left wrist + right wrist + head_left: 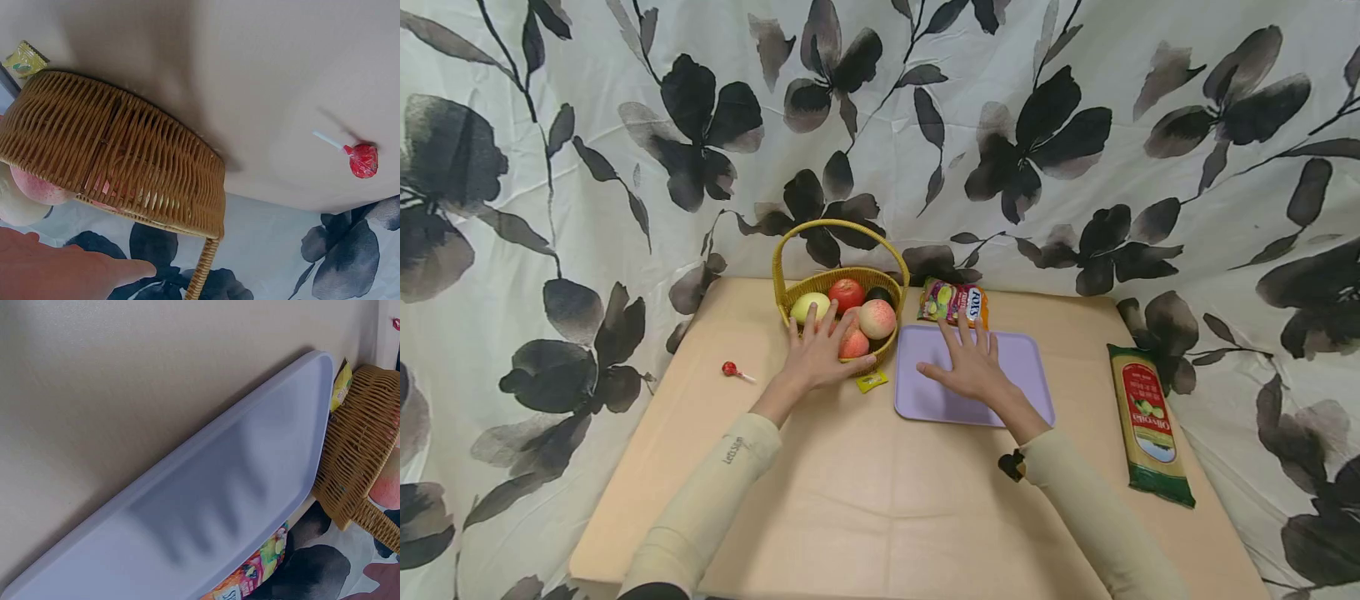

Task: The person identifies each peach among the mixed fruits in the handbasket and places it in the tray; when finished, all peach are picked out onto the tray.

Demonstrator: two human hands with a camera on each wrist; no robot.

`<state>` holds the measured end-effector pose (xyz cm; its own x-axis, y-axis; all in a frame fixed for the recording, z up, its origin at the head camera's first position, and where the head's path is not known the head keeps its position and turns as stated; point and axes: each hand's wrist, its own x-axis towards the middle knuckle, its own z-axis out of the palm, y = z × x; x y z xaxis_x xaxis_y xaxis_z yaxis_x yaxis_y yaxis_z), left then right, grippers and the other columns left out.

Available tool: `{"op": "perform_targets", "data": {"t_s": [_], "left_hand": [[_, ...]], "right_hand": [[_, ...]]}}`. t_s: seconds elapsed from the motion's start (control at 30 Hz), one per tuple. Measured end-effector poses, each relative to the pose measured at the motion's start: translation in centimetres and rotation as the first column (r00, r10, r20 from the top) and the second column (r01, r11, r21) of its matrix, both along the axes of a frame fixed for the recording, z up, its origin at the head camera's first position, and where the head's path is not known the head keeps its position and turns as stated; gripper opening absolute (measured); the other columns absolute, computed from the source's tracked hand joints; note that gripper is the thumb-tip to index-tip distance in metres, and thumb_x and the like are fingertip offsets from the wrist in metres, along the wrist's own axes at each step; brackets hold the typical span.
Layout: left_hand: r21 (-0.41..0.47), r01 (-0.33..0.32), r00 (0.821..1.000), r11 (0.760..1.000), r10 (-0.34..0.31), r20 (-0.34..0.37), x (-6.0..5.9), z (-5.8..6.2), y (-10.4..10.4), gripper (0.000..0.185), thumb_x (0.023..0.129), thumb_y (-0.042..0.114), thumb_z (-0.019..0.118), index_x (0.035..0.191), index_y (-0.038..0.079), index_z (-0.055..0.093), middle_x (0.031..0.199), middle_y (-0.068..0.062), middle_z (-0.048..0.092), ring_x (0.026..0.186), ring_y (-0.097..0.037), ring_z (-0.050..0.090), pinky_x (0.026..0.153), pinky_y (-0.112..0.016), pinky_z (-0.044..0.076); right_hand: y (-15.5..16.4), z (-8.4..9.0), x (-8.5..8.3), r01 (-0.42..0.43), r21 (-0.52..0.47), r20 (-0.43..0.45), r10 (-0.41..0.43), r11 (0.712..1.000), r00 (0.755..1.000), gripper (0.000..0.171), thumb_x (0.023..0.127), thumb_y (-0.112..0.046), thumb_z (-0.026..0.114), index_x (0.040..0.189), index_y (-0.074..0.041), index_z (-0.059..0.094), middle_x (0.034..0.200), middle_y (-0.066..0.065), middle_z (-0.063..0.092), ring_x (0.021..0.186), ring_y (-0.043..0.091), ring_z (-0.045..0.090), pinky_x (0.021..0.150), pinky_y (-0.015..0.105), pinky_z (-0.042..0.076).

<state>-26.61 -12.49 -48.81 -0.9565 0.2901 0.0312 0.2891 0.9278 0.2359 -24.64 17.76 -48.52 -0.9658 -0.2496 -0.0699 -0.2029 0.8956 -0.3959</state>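
Centre frame, left hand (818, 354), fingers spread, is hovering by a golden wicker basket (137, 150) already holding round pink-red fruit (877, 319); right of centre, right hand (973, 368), similarly spread, is hovering over a lilac rectangular tray (925, 400); handling seemingly isn't beginning yet.

Pale lilac rectangular tray (287, 419), rounded corner, raised rim, on a beige counter (94, 394); finger-shaped shadow (206, 506) across its floor. Small yellow wrapped sweet (341, 386), between tray corner and basket. Brown woven wicker basket (356, 431) with woven handle, cropped at right; round pink-and-cream peach (389, 484) at its mouth. Multicoloured glossy packet (256, 565), partly hidden by tray's edge. White cloth with dark floral print (312, 569), beyond. Small red item (396, 324), cropped, upper right.
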Motion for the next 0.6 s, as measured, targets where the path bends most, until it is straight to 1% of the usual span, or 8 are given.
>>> {"op": "perform_targets", "data": {"t_s": [0.2,0.27,0.33,0.4,0.5,0.53,0.6], "left_hand": [[0.016,0.003,1.000,1.000,-0.003,0.016,-0.1,-0.1,0.0,0.101,0.089,0.085,0.048,0.167,0.028,0.021,0.177,-0.009,0.009,0.160,-0.048,-0.001,0.122,-0.078,0.004],[0.044,-0.007,1.000,0.999,0.006,0.027,-0.2,0.0,-0.4,0.101,0.088,0.084,0.050,0.167,0.029,0.020,0.177,-0.011,0.007,0.160,-0.049,-0.002,0.122,-0.079,0.002],[0.098,-0.026,0.999,0.995,0.023,0.036,-0.4,0.1,-1.1,0.104,0.087,0.083,0.055,0.167,0.029,0.019,0.176,-0.015,0.003,0.159,-0.051,-0.004,0.121,-0.080,0.002],[0.181,-0.057,0.997,0.982,0.048,0.054,-0.5,0.1,-2.1,0.107,0.085,0.078,0.065,0.167,0.027,0.018,0.175,-0.018,-0.003,0.158,-0.053,-0.006,0.121,-0.080,0.005],[0.309,-0.105,0.992,0.945,0.077,0.103,-0.6,0.0,-3.9,0.116,0.081,0.068,0.078,0.167,0.024,0.013,0.173,-0.021,-0.013,0.157,-0.054,-0.008,0.120,-0.080,0.016],[0.346,-0.120,0.989,0.931,0.083,0.122,-0.6,-0.1,-4.5,0.119,0.080,0.064,0.082,0.167,0.022,0.012,0.172,-0.021,-0.015,0.156,-0.055,-0.006,0.119,-0.079,0.020],[0.390,-0.143,0.983,0.910,0.087,0.159,-0.6,-0.5,-5.6,0.125,0.079,0.060,0.085,0.168,0.020,0.008,0.170,-0.024,-0.019,0.154,-0.059,-0.001,0.116,-0.079,0.026]], "right_hand": [[0.0,-0.2,0.1,-0.007,0.016,0.010,0.007,1.000,1.000,0.103,0.092,-0.075,0.056,0.169,-0.024,0.011,0.175,0.017,-0.013,0.159,0.049,-0.007,0.123,0.075,-0.003],[-0.1,0.1,0.2,-0.008,0.008,0.004,0.008,1.000,1.000,0.101,0.093,-0.074,0.056,0.169,-0.023,0.013,0.175,0.018,-0.010,0.159,0.049,-0.006,0.124,0.075,0.000],[-0.4,0.5,0.2,-0.010,-0.005,-0.014,0.010,1.000,1.000,0.098,0.093,-0.073,0.057,0.168,-0.023,0.017,0.175,0.020,-0.005,0.159,0.051,-0.002,0.123,0.077,0.008],[-0.7,1.0,0.1,-0.016,-0.023,-0.039,0.015,1.000,0.999,0.094,0.094,-0.070,0.059,0.167,-0.022,0.023,0.175,0.021,0.002,0.158,0.053,0.006,0.120,0.077,0.019],[-1.5,1.7,-0.2,-0.036,-0.061,-0.078,0.031,0.998,0.996,0.086,0.095,-0.061,0.064,0.163,-0.018,0.033,0.171,0.023,0.017,0.153,0.053,0.023,0.111,0.076,0.037],[-1.9,1.9,-0.3,-0.049,-0.076,-0.088,0.042,0.996,0.995,0.082,0.096,-0.057,0.066,0.161,-0.017,0.037,0.169,0.023,0.023,0.151,0.051,0.030,0.110,0.074,0.041],[-2.6,2.4,-0.6,-0.083,-0.108,-0.106,0.072,0.991,0.992,0.074,0.096,-0.047,0.070,0.156,-0.013,0.044,0.162,0.023,0.034,0.146,0.047,0.041,0.108,0.068,0.047]]}}
